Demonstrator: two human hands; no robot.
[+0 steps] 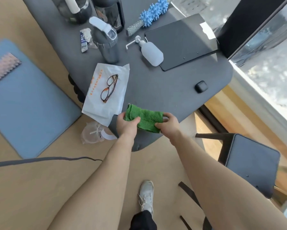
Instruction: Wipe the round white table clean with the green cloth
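Head camera finds us pinching the green cloth (146,119) by its ends between our left hand (127,125) and right hand (168,127), apparently folding it into a wiping pad above a dark tabletop (156,90).

Glasses (109,88) lie folded on a white paper bag (99,107). Behind it, 1 grey flip-lid bottle (106,42) stands upright. White pump bottle (150,53) lies on its side, touching a black folder (181,42). Blue spiky roller (153,11) further back. Floor: blue mat (31,105), plastic cup (93,132), cable (39,161), dark stool (250,163).
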